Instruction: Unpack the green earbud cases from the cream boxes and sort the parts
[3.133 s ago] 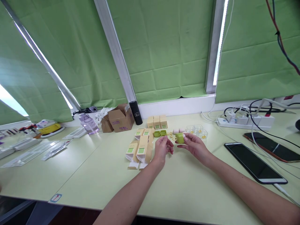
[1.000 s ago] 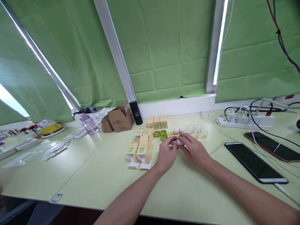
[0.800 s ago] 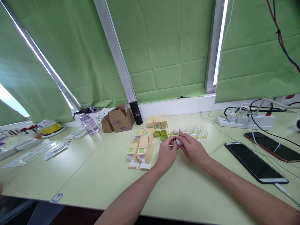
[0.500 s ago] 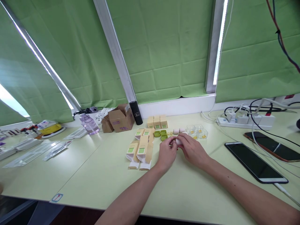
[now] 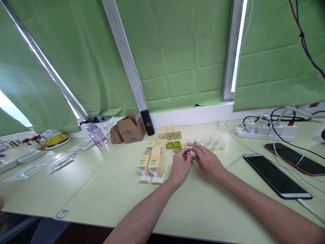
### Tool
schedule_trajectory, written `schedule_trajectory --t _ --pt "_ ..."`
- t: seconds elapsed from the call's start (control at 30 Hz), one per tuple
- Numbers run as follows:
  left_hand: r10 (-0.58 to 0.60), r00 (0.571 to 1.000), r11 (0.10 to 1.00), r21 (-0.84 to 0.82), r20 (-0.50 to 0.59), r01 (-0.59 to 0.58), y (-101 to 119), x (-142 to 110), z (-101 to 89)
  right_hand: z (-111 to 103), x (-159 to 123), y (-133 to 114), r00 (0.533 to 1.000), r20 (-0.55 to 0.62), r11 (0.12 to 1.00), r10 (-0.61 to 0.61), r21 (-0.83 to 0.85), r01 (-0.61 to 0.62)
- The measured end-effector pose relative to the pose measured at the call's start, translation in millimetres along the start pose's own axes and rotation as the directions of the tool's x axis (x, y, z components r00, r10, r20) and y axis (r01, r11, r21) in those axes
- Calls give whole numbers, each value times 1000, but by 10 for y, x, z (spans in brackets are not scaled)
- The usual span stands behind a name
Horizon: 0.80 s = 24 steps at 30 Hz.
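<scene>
My right hand point(image 5: 209, 163) is closed round a small white rounded piece point(image 5: 193, 154), its fingers over the top. The fingers of my left hand point(image 5: 180, 166) pinch at the left end of this piece; what exactly they grip is too small to make out. Just beyond the hands lie short pale pink cylinders point(image 5: 191, 142), several olive-green square cups point(image 5: 170, 145) and small yellowish bits point(image 5: 183, 145). Clear cups with yellow centres point(image 5: 220, 145) stand behind my right hand. Left of my left hand lie beige cartons with green labels point(image 5: 154, 159), some with flaps open.
Small beige boxes point(image 5: 170, 132) stand farther back. Behind them are a black cylinder point(image 5: 147, 122), a cardboard box point(image 5: 132, 130) and a purple-tinted bottle point(image 5: 96, 135). Two phones, one white-edged point(image 5: 276, 176), and a power strip point(image 5: 266, 132) with trailing cables lie at right.
</scene>
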<state>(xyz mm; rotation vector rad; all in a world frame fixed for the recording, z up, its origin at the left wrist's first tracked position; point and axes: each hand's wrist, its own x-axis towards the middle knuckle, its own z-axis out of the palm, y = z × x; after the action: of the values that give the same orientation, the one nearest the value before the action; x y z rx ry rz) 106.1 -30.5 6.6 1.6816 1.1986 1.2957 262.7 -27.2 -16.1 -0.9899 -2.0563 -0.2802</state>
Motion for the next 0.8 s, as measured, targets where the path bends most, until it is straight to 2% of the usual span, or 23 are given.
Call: schedule_trajectory --t 0.27,0.37,0.47,0.57,0.7,0.8 --pt "-19 1000 999 -35 -10 19 2 8 -11 -9 0 5 999 15 996 39 74 -40" --pt "-21 998 988 -153 51 29 -31 12 -54 -44 -10 15 998 23 996 55 71 -56" --pt "28 995 977 -213 98 -7 -55 18 -121 -88 -22 33 997 47 997 62 48 -64" --pt "87 990 989 -125 108 -73 -33 14 -183 -123 -25 44 997 64 995 36 95 -42" --pt "105 979 993 27 176 -112 23 -9 -200 -131 -27 39 999 32 977 -35 213 27" --pt "113 983 991 59 148 -123 36 -24 -173 -121 -32 25 1000 10 944 -23 329 19"
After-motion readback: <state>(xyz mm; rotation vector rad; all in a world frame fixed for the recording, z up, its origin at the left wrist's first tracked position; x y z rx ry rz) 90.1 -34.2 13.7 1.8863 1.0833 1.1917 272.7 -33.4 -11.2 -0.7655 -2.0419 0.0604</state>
